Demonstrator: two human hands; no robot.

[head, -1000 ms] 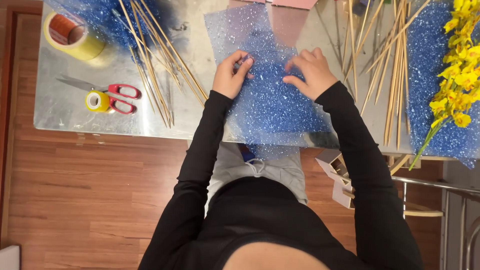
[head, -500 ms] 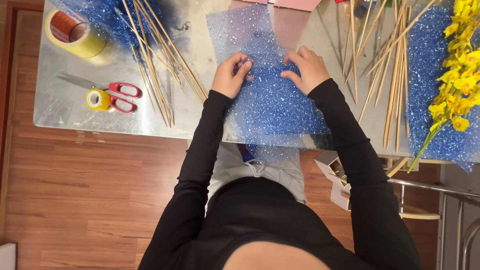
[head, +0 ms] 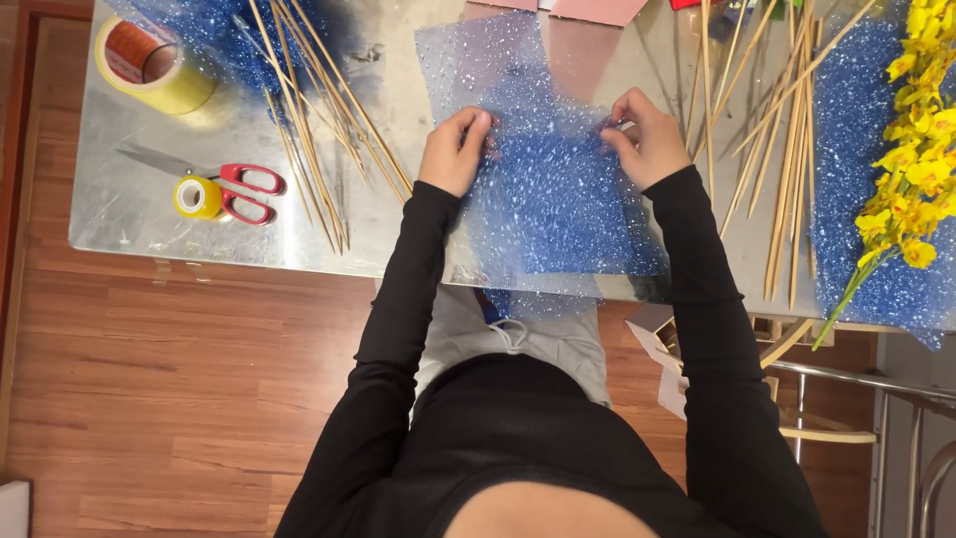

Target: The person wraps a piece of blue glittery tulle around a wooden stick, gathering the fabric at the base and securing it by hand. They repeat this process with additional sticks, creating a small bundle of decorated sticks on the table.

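Blue speckled mesh sheet [head: 558, 189] lies flat on the metal table [head: 398, 239], and its near edge droops over the table's near rim, so we cannot see where it ends against our lap. Its far end is paler and see-through. We cannot make out the fingertips clearly: they curl under into the folded layer. Our left hand [head: 455, 151] pinches the sheet's left edge, fingers closed on the mesh. Our right hand [head: 652, 139] does the same on the right, fingers bent and gripping a fold. Thin wooden sticks [head: 319, 110] fan out just left of the left hand; more sticks [head: 787, 149] lie right of the right hand, beside yellow flowers [head: 921, 149] cut off by the frame. Red-handled scissors [head: 239, 189] and 2 tape rolls [head: 149, 60] sit well apart at the left.
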